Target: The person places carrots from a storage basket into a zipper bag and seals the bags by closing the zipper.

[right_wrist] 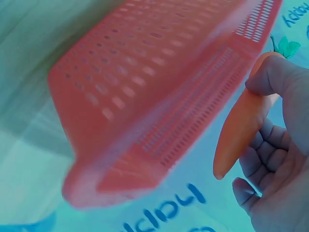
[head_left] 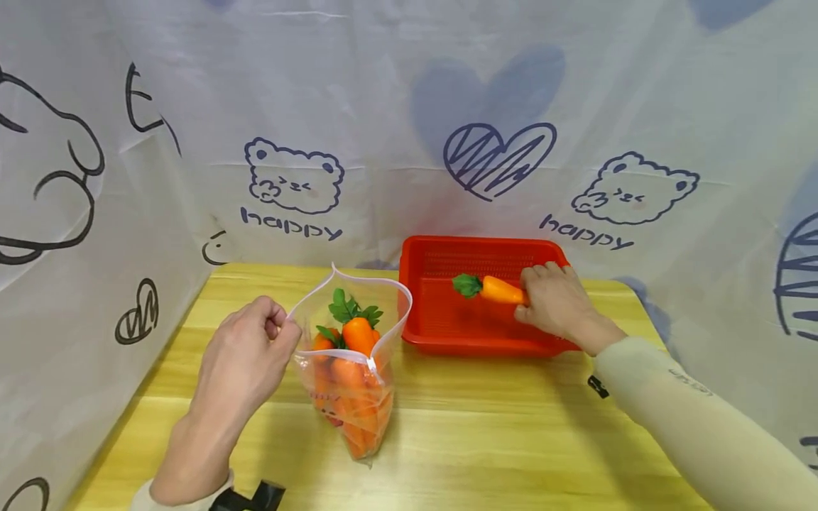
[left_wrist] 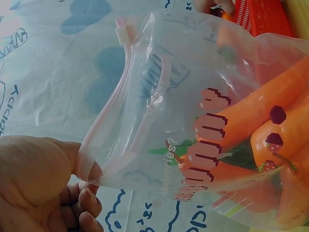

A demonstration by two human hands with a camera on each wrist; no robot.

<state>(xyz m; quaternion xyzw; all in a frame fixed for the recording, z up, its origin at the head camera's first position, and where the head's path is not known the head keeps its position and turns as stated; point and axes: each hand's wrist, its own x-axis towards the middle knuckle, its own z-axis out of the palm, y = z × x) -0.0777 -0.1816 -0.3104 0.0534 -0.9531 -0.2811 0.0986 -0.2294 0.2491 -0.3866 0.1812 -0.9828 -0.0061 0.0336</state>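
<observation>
My left hand [head_left: 246, 355] pinches the rim of a clear zip bag [head_left: 377, 369] between thumb and fingers, and the bag's mouth gapes upward. Several orange toy carrots [head_left: 359, 337] with green leaves are inside it; printed pink letters show on its side in the left wrist view. Over the red basket [head_left: 447, 341], my right hand [head_left: 554, 301] grips one carrot [head_left: 501, 290], its leafy top pointing left. The right wrist view shows the thumb on that carrot [right_wrist: 241, 125], with its narrow tip sticking out past the fingers.
The bag and basket are on a yellow wood-grain table [head_left: 473, 433], the basket toward the back. A printed white cloth [head_left: 383, 106] hangs behind and at the sides. A small black object [head_left: 598, 387] lies by the right sleeve.
</observation>
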